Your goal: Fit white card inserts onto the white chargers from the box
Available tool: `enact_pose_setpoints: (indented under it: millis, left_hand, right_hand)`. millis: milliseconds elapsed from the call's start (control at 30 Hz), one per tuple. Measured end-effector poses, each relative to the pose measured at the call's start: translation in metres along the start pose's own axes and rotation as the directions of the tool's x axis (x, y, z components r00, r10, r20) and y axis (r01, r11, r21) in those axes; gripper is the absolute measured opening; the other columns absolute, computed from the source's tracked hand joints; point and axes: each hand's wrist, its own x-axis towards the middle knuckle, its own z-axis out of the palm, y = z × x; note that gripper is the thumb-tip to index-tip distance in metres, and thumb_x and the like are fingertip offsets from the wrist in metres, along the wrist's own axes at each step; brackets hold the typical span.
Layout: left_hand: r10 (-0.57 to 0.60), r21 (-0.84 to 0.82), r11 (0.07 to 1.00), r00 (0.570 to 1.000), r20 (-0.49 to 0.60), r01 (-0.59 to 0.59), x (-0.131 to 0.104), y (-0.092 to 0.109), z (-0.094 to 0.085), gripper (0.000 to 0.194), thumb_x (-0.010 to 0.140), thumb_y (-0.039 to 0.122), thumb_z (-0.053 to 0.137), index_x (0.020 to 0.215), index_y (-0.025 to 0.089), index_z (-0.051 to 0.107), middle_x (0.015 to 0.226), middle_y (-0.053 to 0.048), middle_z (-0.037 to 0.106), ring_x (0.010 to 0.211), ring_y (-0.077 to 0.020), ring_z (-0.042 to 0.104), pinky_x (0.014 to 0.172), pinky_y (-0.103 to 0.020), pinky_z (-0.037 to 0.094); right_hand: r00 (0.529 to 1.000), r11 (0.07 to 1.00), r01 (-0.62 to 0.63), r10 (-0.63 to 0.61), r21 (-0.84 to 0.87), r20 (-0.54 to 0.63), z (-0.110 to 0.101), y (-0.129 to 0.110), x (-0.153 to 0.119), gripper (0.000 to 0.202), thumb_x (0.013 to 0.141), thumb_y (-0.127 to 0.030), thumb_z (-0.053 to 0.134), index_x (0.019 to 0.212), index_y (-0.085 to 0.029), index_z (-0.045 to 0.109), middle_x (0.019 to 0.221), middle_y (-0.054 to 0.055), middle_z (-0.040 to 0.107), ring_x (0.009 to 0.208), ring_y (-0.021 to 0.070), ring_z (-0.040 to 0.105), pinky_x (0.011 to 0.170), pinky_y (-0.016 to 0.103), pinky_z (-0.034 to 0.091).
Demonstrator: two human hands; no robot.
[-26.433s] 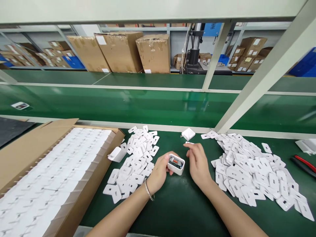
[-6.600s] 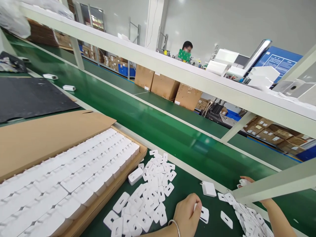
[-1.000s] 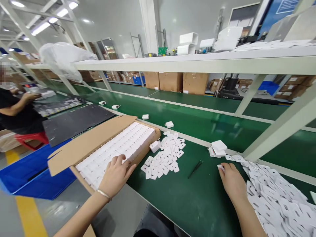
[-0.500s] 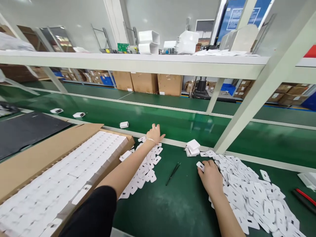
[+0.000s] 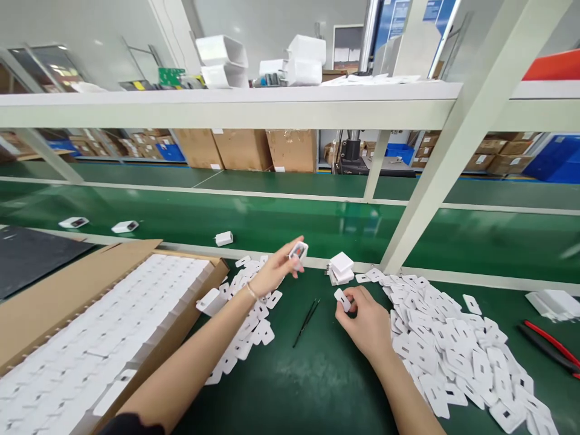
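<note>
My left hand holds a small white charger body just above the near edge of the green conveyor belt. My right hand pinches a flat white plastic cover piece over the green bench mat. A large heap of the same white cover pieces lies to the right of that hand. A smaller heap lies under my left forearm. Black tweezers rest on the mat between my hands.
A cardboard box full of white chargers sits at left. Three loose chargers ride the belt. A stack of white chargers stands by the slanted frame post. Red-handled pliers lie at far right.
My left hand has drawn back from the belt with a charger body in it. My right hand lifted a cover piece off the heap and moved left. The view tilted down and right.
</note>
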Motion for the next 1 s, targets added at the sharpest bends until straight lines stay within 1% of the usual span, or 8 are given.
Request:
enact_pose_setpoints:
  millis: [100,167,267,433,600,667,933,1000]
  left_hand:
    - [0.190,-0.341,0.930,0.975,0.116,-0.141,-0.055,0.014,0.016,0.065,0.098,0.057,0.064,0.157,0.031,0.051,0.150,-0.015,0.061,0.088,-0.0200,0.072,0.079,-0.036,0.061]
    - [0.239,-0.425,0.890,0.963,0.128,-0.165,-0.082,0.020,0.025,0.058,0.099,0.051,0.065,0.153,0.032,0.053,0.148,-0.015,0.062,0.101,-0.0235,0.071,0.085,-0.037,0.059]
    - [0.254,-0.458,0.873,0.958,0.134,-0.167,-0.101,0.022,0.037,0.050,0.101,0.050,0.063,0.145,0.028,0.058,0.146,-0.016,0.062,0.120,-0.0290,0.066,0.090,-0.037,0.057]
    - [0.140,-0.478,0.876,0.982,0.123,-0.065,-0.103,0.009,0.045,0.046,0.104,0.056,0.052,0.135,0.026,0.066,0.135,-0.014,0.066,0.111,-0.0271,0.065,0.078,-0.032,0.054]
    - [0.165,-0.499,0.863,0.977,0.132,-0.078,-0.106,0.002,0.045,0.047,0.104,0.058,0.052,0.132,0.025,0.068,0.133,-0.012,0.065,0.124,-0.0299,0.062,0.105,-0.041,0.050]
    - [0.143,-0.510,0.859,0.978,0.148,-0.049,-0.108,0.003,0.045,0.048,0.104,0.060,0.050,0.131,0.023,0.068,0.131,-0.012,0.065,0.125,-0.0300,0.061,0.108,-0.042,0.047]
    - [0.023,-0.499,0.861,0.974,0.227,0.097,-0.111,0.003,0.049,0.053,0.104,0.064,0.045,0.125,0.021,0.067,0.111,-0.007,0.064,0.094,-0.0219,0.057,0.078,-0.031,0.046]
    - [0.041,-0.495,0.865,0.973,0.228,0.080,-0.111,0.003,0.049,0.052,0.105,0.063,0.043,0.124,0.021,0.066,0.110,-0.007,0.064,0.093,-0.0212,0.057,0.079,-0.032,0.046]
  right_hand:
    - [0.989,0.980,0.027,0.003,0.200,-0.150,-0.003,-0.016,-0.002,0.014,0.094,-0.021,0.059,0.107,-0.022,0.065,0.094,0.002,0.068,0.056,0.0095,0.057,0.055,0.025,0.049]
    - [0.975,0.960,0.063,-0.002,0.271,-0.220,-0.005,-0.023,-0.005,0.019,0.096,-0.020,0.058,0.114,-0.022,0.064,0.102,0.005,0.067,0.056,0.0094,0.055,0.055,0.026,0.053]
    - [0.966,0.943,0.134,-0.056,0.306,-0.251,-0.009,-0.029,-0.008,0.023,0.097,-0.019,0.059,0.119,-0.023,0.064,0.104,0.007,0.063,0.059,0.0110,0.055,0.055,0.029,0.055]
    - [0.960,0.907,0.257,-0.201,0.335,-0.193,-0.010,-0.038,-0.011,0.031,0.095,-0.016,0.063,0.124,-0.024,0.064,0.104,0.007,0.059,0.064,0.0122,0.058,0.056,0.029,0.056]
    - [0.966,0.899,0.257,-0.228,0.354,-0.122,-0.006,-0.043,-0.014,0.032,0.098,-0.017,0.061,0.129,-0.025,0.063,0.104,0.007,0.059,0.066,0.0123,0.058,0.057,0.029,0.057]
    - [0.960,0.894,0.279,-0.251,0.350,-0.124,-0.004,-0.043,-0.016,0.032,0.098,-0.017,0.062,0.129,-0.024,0.063,0.103,0.007,0.059,0.066,0.0121,0.058,0.056,0.028,0.056]
    - [0.949,0.886,0.308,-0.311,0.345,-0.049,-0.002,-0.044,-0.017,0.034,0.100,-0.017,0.062,0.133,-0.023,0.062,0.103,0.006,0.055,0.066,0.0118,0.057,0.054,0.026,0.055]
    - [0.939,0.876,0.326,-0.344,0.355,-0.014,-0.001,-0.044,-0.017,0.036,0.100,-0.017,0.062,0.136,-0.024,0.061,0.103,0.006,0.054,0.068,0.0124,0.058,0.055,0.027,0.055]
